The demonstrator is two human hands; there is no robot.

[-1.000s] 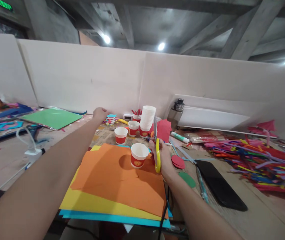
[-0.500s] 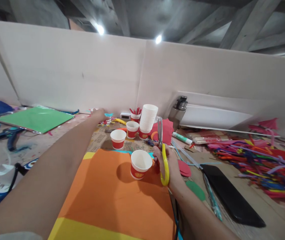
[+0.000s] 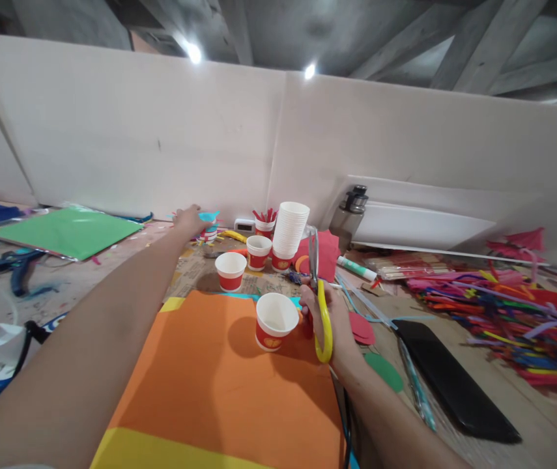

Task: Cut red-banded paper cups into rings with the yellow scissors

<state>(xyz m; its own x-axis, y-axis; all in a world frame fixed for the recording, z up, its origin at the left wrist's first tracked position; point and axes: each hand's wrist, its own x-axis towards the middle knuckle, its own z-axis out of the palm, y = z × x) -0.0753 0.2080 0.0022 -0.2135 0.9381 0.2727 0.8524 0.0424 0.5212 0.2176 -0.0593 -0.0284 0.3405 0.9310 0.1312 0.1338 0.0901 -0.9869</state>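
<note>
Head view: right hand (image 3: 333,319) has fingers round yellow-handled scissors (image 3: 326,326) beside a paper cup (image 3: 277,319) on orange paper (image 3: 185,391), so hold blades (image 3: 313,254) clear; left hand (image 3: 187,223) at blue-topped striped cup (image 3: 209,228), grip can't tell.

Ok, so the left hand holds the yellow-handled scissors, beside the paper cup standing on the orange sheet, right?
Not quite: the head view shows the yellow-handled scissors in the right hand, not the left hand. They are indeed beside the paper cup standing on the orange sheet.
</note>
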